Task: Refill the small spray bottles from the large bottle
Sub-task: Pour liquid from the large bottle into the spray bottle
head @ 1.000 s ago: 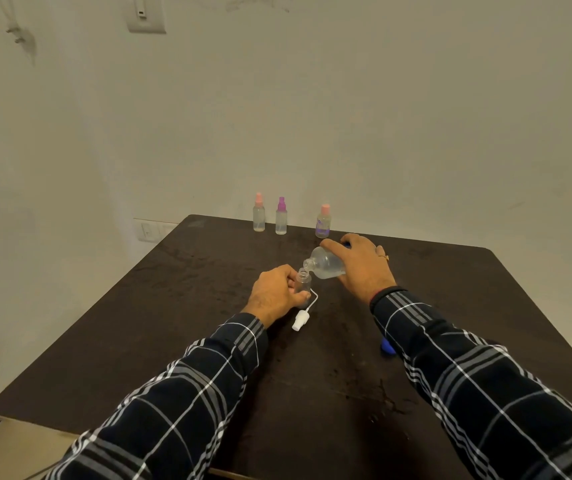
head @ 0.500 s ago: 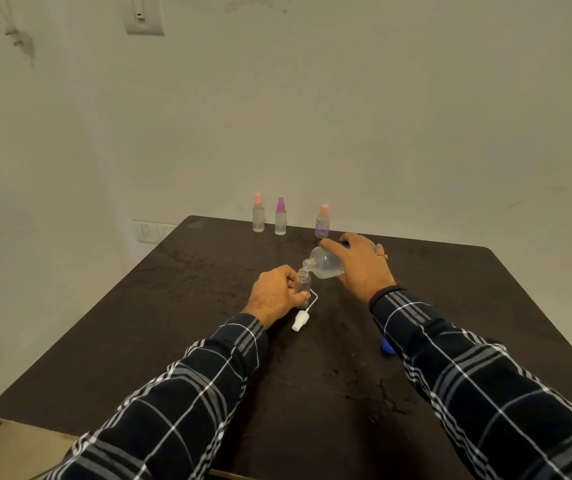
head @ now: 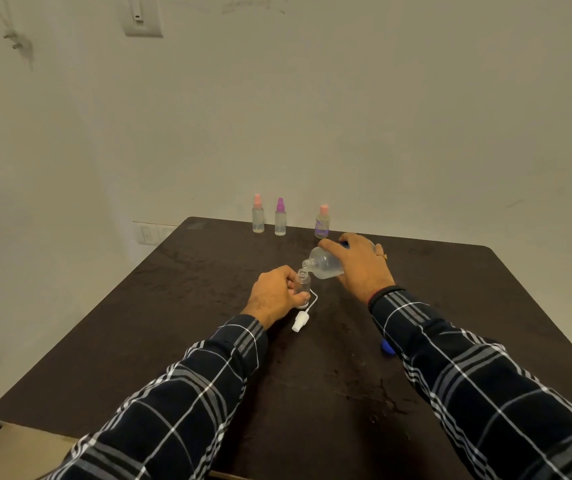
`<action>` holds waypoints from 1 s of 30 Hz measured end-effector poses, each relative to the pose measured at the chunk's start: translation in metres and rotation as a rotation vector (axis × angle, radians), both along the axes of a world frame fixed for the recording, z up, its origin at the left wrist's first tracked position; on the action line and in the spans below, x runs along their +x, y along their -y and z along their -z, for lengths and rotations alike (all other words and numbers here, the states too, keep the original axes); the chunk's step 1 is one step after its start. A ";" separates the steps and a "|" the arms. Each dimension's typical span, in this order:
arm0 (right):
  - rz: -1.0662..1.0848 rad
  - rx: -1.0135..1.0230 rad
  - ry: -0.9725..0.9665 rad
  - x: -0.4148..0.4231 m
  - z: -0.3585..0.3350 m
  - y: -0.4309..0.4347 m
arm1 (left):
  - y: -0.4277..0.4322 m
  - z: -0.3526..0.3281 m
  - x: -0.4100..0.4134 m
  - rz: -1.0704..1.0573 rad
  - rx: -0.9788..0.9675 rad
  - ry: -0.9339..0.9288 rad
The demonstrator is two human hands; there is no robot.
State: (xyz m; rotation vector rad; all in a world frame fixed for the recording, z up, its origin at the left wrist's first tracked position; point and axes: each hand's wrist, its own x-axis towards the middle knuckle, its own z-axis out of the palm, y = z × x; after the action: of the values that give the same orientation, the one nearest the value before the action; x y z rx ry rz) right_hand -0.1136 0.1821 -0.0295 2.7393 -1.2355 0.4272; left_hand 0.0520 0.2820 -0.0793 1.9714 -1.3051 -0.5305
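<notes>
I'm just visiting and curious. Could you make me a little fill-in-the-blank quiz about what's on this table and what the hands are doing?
The right hand tilts the large bottle over the open small bottle held by the left hand; the removed spray head lying beside it is ____ in colour.
At the far edge of the table stand ____ capped bottles.
The middle bottle has a ____ cap.
Missing words: white; three; purple.

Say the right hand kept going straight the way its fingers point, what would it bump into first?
Probably the pink-capped bottle with the purple label, standing just beyond the right hand. The hand is raised, tipping the large bottle, so it might pass above instead.
</notes>
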 end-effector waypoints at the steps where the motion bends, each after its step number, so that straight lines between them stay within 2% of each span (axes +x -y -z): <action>1: 0.000 0.000 -0.002 0.000 0.000 0.000 | 0.000 0.000 0.000 -0.001 0.001 -0.001; 30: -0.018 -0.009 0.006 0.000 -0.002 -0.001 | 0.000 0.000 0.000 0.016 0.000 0.013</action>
State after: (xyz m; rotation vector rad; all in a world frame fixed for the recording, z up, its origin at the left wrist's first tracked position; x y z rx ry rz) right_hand -0.1135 0.1832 -0.0277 2.7456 -1.2082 0.4422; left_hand 0.0521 0.2820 -0.0791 1.9691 -1.3303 -0.5263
